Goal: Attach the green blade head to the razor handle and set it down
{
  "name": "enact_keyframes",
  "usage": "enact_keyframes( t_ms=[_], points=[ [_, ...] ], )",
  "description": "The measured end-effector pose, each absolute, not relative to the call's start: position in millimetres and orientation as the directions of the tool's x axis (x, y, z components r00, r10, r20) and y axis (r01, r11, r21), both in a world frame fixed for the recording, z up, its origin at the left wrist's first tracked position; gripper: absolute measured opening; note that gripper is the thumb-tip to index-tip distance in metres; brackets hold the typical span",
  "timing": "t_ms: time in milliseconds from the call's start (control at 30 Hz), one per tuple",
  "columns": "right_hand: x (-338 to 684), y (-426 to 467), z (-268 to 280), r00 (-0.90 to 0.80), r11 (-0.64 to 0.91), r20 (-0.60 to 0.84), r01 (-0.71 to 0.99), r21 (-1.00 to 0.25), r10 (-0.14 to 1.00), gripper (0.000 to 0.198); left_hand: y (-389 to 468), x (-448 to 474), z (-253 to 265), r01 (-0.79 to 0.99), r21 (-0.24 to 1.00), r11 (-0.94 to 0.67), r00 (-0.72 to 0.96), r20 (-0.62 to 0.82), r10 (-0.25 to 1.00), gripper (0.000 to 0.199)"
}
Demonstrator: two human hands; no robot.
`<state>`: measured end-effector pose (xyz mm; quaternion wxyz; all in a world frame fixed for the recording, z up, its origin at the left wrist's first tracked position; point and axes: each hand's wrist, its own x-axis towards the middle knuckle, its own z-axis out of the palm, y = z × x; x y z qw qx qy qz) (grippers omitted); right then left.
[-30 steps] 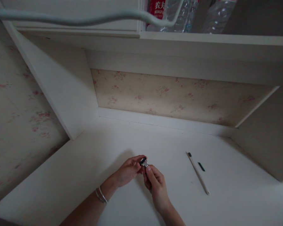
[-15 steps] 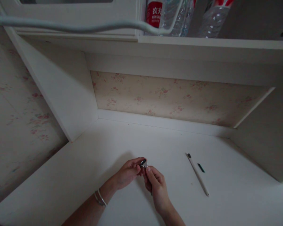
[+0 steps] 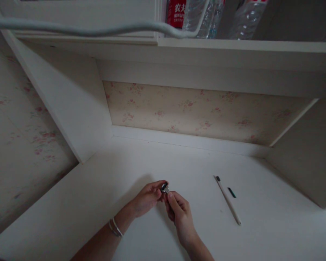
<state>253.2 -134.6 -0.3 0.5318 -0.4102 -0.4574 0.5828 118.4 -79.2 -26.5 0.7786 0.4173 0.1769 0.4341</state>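
- My right hand [image 3: 179, 214] and left hand [image 3: 148, 197] meet near the desk's [image 3: 97, 203] near-centre, fingertips pinched shut on a small black-and-silver part [image 3: 164, 187].
- Part too small to tell its axis.
- Farther right: white pen [image 3: 228, 201] lying near-to-far, small dark cap [image 3: 232, 192] beside it.
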Motion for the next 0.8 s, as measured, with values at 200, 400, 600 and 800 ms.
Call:
enact_keyframes(
  t_ms=[200,400,600,800],
  points=[
    [255.2,-133.6,-0.7,-0.049,0.021,0.029,-0.161,-0.987,0.998,0.042,-77.7,116.7,-23.4,-0.470,0.855,0.218,0.554,0.094,0.827,0.049],
    [257.2,-131.5,-1.6,-0.046,0.034,0.039,-0.103,-0.994,0.998,0.041,-77.2,116.5,-23.2,-0.456,0.865,0.207,0.549,0.091,0.831,0.051],
    [258.0,-131.8,-1.4,-0.032,0.043,0.045,-0.052,-0.998,0.998,0.040,-76.5,116.7,-26.3,-0.456,0.865,0.209,0.566,0.101,0.818,0.046],
    [259.7,-131.2,-3.3,-0.005,0.089,0.089,0.027,-0.996,0.996,0.039,-76.1,115.6,-17.6,-0.370,0.922,0.116,0.554,0.119,0.824,0.049]
  ],
)
